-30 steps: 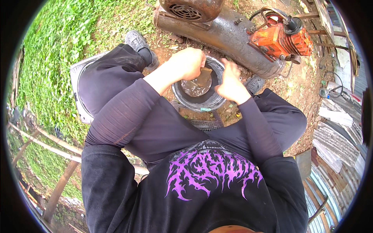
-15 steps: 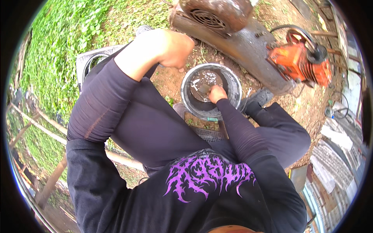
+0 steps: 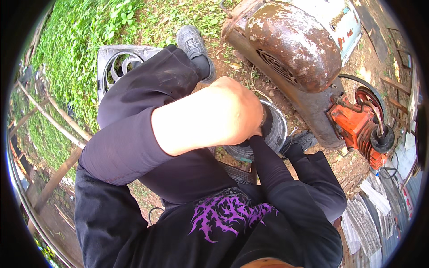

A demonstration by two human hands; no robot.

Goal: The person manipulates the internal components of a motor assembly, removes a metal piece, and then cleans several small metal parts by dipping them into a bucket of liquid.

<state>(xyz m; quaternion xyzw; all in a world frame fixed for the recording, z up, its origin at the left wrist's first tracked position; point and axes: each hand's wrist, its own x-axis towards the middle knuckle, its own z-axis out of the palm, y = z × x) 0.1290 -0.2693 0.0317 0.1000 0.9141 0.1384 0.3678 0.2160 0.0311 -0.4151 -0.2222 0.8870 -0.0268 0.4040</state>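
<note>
My left hand (image 3: pixel 239 109), pale in the strong light, is curled above a grey bucket (image 3: pixel 280 125) between my legs. Its knuckles are bent and its fingertips are out of sight, so what it grips cannot be seen. Just a sliver of my right hand (image 3: pixel 256 133) shows at the sleeve's end, at the near side of the bucket. The left hand covers its fingers. Most of the bucket's opening is covered too; a strip of its dark inside shows at the right.
A rusty air compressor tank (image 3: pixel 308 114) with a motor (image 3: pixel 295 44) and an orange pump (image 3: pixel 355 127) lies beyond the bucket at the right. A fan-like frame (image 3: pixel 103 67) rests on the grass by my left leg. Corrugated sheets (image 3: pixel 366 223) lie at the lower right.
My left hand has come down and right from beside the bucket to over it, hiding the right hand, which was holding a brownish piece in the bucket. The view has shifted.
</note>
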